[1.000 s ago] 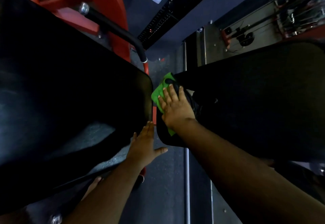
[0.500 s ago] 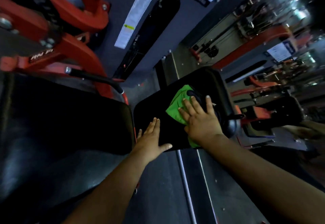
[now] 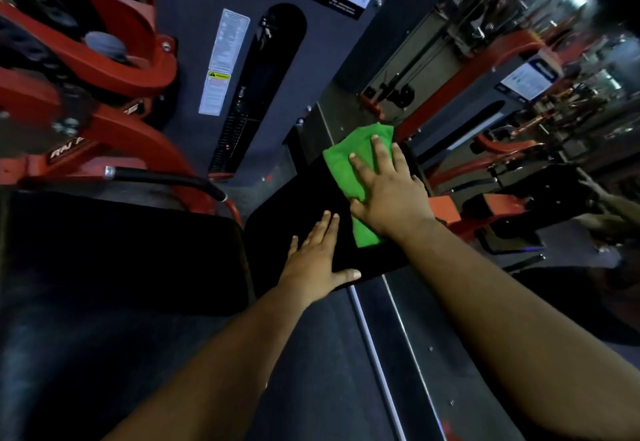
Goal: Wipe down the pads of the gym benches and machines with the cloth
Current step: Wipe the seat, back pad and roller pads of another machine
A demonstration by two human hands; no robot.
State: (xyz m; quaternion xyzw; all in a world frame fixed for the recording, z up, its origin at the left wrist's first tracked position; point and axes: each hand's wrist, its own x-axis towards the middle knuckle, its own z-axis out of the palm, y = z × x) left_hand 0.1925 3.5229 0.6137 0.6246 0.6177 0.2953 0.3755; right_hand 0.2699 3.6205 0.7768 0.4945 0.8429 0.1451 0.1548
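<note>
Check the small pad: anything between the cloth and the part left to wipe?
Only the left hand. It lies flat on the near-left part of the small black pad, beside the green cloth that the right hand presses flat. The pad's bare left side, beyond the left hand, looks free.

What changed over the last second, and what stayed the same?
The right hand slid the green cloth up the small black pad to its far end. The left hand stayed flat on the pad's near edge; the right palm stayed flat on the cloth.
</note>
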